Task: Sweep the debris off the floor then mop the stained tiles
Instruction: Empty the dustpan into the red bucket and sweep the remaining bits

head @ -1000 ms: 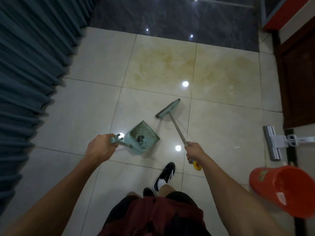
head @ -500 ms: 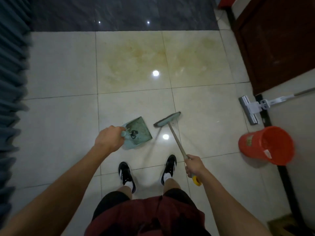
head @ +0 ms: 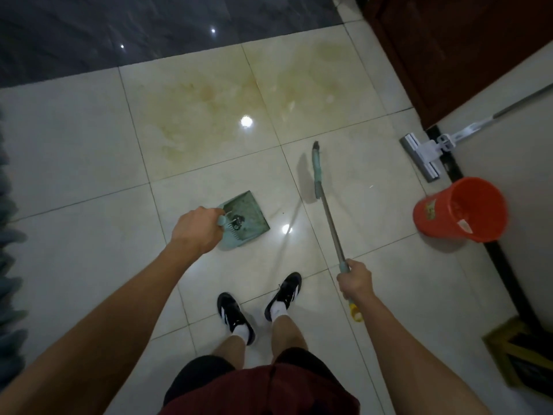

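My left hand (head: 196, 230) grips the handle of a teal dustpan (head: 248, 217) that holds a small dark clump of debris (head: 237, 222). My right hand (head: 356, 279) is closed around the metal handle of a teal broom (head: 316, 170), whose head points away from me, to the right of the dustpan. Two cream tiles ahead carry a yellow-brown stain (head: 239, 106). A flat mop (head: 420, 154) lies on the floor at the right with its pole running toward the wall. An orange bucket (head: 457, 209) stands just below the mop head.
A dark wooden door (head: 443, 46) fills the upper right. Dark marble flooring (head: 134, 28) lies beyond the stained tiles. A blue-grey curtain (head: 7, 265) hangs along the left edge. A yellow-framed object (head: 520, 351) sits at the lower right. My feet (head: 260, 304) stand behind the dustpan.
The view has swung to the right. The broom head has turned from lying crosswise beside the dustpan to pointing away from me, farther right. The dustpan stays in my left hand.
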Demonstrator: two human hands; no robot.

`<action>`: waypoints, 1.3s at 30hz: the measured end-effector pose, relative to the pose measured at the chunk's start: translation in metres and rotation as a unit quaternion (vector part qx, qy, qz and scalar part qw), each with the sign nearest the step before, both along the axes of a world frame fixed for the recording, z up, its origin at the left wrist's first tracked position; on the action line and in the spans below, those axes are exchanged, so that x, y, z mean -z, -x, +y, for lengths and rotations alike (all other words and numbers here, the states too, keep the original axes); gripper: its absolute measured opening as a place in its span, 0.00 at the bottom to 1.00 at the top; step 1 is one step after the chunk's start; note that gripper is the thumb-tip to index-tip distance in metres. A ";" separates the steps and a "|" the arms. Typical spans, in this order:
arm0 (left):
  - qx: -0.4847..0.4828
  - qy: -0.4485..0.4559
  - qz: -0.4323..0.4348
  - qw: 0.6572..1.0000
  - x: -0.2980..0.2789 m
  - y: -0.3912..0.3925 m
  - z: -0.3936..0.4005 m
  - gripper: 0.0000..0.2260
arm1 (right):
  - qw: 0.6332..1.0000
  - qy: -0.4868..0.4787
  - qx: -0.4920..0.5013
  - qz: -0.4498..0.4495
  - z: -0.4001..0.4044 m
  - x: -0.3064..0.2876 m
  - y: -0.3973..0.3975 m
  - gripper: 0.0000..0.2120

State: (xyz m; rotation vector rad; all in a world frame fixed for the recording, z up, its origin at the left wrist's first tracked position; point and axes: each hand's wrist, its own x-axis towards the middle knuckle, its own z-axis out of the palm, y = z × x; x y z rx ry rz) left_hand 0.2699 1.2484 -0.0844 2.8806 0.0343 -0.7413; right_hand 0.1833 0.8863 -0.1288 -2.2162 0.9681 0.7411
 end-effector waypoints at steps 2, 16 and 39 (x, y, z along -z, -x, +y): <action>0.007 -0.004 0.005 1.000 0.002 -0.005 -0.004 0.09 | 0.999 0.015 -0.027 0.010 -0.005 0.006 -0.008 0.23; 0.012 -0.038 0.037 0.999 0.009 -0.039 -0.025 0.11 | 0.979 0.022 -0.173 0.105 0.004 0.029 -0.030 0.23; -0.020 -0.028 0.051 0.998 -0.011 -0.026 0.008 0.07 | 0.958 0.089 -0.264 0.072 0.034 -0.016 -0.012 0.21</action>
